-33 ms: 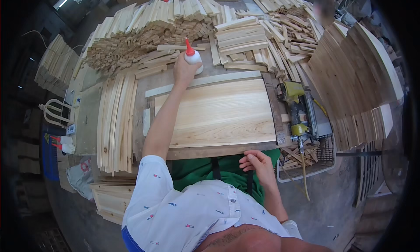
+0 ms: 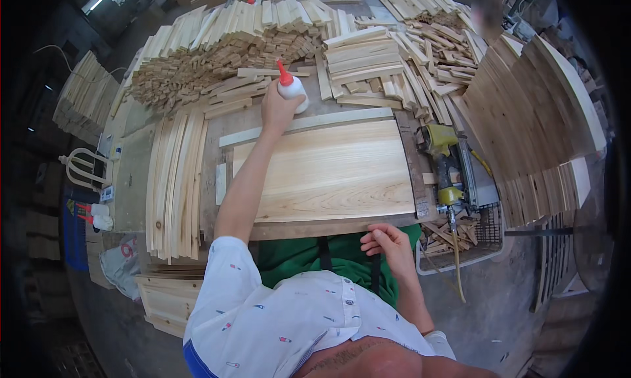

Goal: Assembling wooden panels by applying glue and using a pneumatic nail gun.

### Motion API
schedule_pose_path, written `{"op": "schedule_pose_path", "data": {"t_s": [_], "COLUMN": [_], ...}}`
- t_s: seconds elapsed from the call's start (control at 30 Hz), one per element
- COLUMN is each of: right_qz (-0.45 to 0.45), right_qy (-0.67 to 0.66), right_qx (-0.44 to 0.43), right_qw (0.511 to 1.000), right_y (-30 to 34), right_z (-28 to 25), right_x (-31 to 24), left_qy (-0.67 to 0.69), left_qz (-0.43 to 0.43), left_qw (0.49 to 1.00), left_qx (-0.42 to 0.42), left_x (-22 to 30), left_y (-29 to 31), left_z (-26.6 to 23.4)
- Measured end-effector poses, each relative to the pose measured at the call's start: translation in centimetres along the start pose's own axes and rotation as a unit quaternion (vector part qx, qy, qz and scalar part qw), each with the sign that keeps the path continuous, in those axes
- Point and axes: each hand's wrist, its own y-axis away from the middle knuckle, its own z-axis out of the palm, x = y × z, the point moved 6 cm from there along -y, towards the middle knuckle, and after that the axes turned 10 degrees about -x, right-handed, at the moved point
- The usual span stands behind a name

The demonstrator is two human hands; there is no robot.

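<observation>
My left hand (image 2: 279,109) is wrapped round a white glue bottle (image 2: 294,94) with a red pointed nozzle. The bottle is upright, leaning slightly, beyond the far edge of the workpiece; I cannot tell whether its base touches the bench. Below my left forearm lies a pale rectangular wooden panel (image 2: 328,171), with a narrow wood strip (image 2: 315,122) along its far side and a short strip (image 2: 221,183) off its left end. At the bench's near edge, my right hand (image 2: 386,241) has loosely bent fingers, slightly apart, and holds nothing visible.
Piled wood strips (image 2: 204,56) cross the far bench. Long slats (image 2: 172,187) lie at the left. A nail gun (image 2: 450,161) with a yellow hose rests at the right, above a crate of offcuts (image 2: 494,237). Tall panels (image 2: 539,102) stand farther right. Two more glue bottles (image 2: 100,215) are far left.
</observation>
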Motion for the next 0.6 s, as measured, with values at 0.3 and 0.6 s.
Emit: {"op": "schedule_pose_path", "data": {"t_s": [0.3, 0.6], "right_qz": [-0.142, -0.224], "right_qy": [-0.074, -0.253], "right_qx": [-0.076, -0.074], "right_qw": [0.984, 0.938], "right_y": [-9.4, -9.7], "right_z": [3.8, 7.4], "right_x": [-8.3, -4.6], "left_qy": [0.519, 0.659], "left_qz": [0.016, -0.062], "left_qw": [0.843, 0.746], "left_qx": [-0.137, -0.074], "left_x": [6.6, 5.0], "left_y": [15.6, 20.8], "left_z": [1.4, 3.4]}}
